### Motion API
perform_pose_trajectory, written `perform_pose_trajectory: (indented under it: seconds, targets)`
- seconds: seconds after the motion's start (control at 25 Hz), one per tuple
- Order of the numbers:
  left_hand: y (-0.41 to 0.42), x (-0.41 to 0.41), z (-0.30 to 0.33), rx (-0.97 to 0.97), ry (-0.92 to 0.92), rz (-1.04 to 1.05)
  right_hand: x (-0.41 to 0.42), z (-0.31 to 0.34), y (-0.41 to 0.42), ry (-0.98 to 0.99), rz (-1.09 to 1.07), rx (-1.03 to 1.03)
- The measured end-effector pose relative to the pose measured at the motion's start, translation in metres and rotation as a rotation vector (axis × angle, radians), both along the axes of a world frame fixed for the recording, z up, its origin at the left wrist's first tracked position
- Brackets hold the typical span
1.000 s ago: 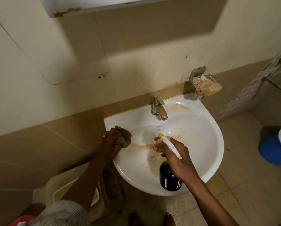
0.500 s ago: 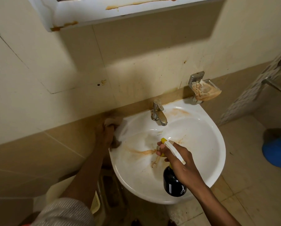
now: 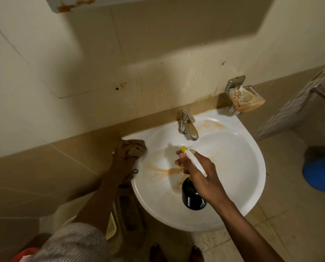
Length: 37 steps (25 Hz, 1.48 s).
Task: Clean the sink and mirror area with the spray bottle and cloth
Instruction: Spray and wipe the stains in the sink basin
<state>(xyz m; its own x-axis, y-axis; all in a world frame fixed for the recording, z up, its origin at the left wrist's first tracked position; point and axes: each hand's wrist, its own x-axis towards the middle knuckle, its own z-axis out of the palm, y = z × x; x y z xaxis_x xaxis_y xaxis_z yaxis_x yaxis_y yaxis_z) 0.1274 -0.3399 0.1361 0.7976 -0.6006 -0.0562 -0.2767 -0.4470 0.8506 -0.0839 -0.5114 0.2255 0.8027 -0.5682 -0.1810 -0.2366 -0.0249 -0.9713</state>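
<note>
A white round ceramic sink (image 3: 248, 186) hangs on the wall, streaked with brown stains. A crumpled brown cloth (image 3: 137, 148) lies on its left rim. A blue plastic bucket (image 3: 320, 173) stands on the beige tiled floor (image 3: 290, 214).

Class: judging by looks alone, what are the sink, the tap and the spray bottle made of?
Sink: likely glazed ceramic, white and glossy with highlights. Tap: metal, seemingly chrome-plated, dulled silver shine. Spray bottle: dark glossy body, plastic or glass; its head looks plastic.

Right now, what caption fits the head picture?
Left hand wipes sink rim with cloth; right hand holds spray bottle.
</note>
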Motion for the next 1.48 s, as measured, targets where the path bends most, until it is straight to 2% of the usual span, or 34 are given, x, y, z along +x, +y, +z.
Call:
perform_pose_trajectory:
  seconds: [0.12, 0.36, 0.52, 0.56, 0.68, 0.76, 0.8, 0.88, 0.96, 1.0, 1.08, 1.2, 1.36, 1.48]
  targets:
    - [0.013, -0.023, -0.016, -0.035, 0.058, 0.036, 0.004, 0.005, 0.009, -0.001, 0.047, -0.003]
    - [0.037, -0.088, -0.04, -0.115, -0.019, 0.164, -0.003, 0.003, 0.014, -0.021, 0.085, -0.031]
    - [0.04, -0.12, -0.048, -0.011, 0.01, 0.255, -0.01, -0.001, 0.015, -0.05, 0.098, -0.033]
    - [0.042, -0.124, -0.043, 0.023, -0.003, 0.242, -0.011, -0.002, 0.014, -0.045, 0.104, -0.029]
    - [0.044, -0.125, -0.023, 0.077, -0.073, 0.006, -0.013, -0.003, 0.011, 0.041, 0.168, -0.055]
    - [0.039, -0.13, -0.002, 0.054, 0.091, -0.011, -0.018, -0.006, 0.007, 0.079, 0.235, -0.053]
    - [0.034, -0.132, 0.011, -0.026, 0.224, 0.13, -0.022, -0.007, 0.006, 0.095, 0.284, -0.059]
    - [0.029, -0.123, 0.018, -0.199, 0.445, 0.591, -0.027, -0.011, 0.007, 0.126, 0.364, -0.129]
    - [0.03, -0.112, 0.013, -0.322, 0.427, 0.913, -0.031, -0.016, 0.007, 0.151, 0.385, -0.168]
    - [0.029, -0.108, 0.015, -0.365, 0.385, 0.958, -0.032, -0.018, 0.007, 0.167, 0.379, -0.179]
    - [0.021, -0.103, 0.02, -0.383, 0.249, 0.919, -0.033, -0.022, 0.008, 0.203, 0.362, -0.203]
    - [0.01, -0.096, 0.021, -0.324, 0.089, 0.738, -0.035, -0.028, 0.008, 0.211, 0.352, -0.201]
    - [-0.004, -0.083, 0.004, -0.138, 0.077, 0.572, -0.038, -0.026, 0.003, 0.198, 0.333, -0.224]
    - [-0.013, -0.084, -0.001, -0.019, 0.087, 0.56, -0.04, -0.024, 0.0, 0.224, 0.38, -0.148]
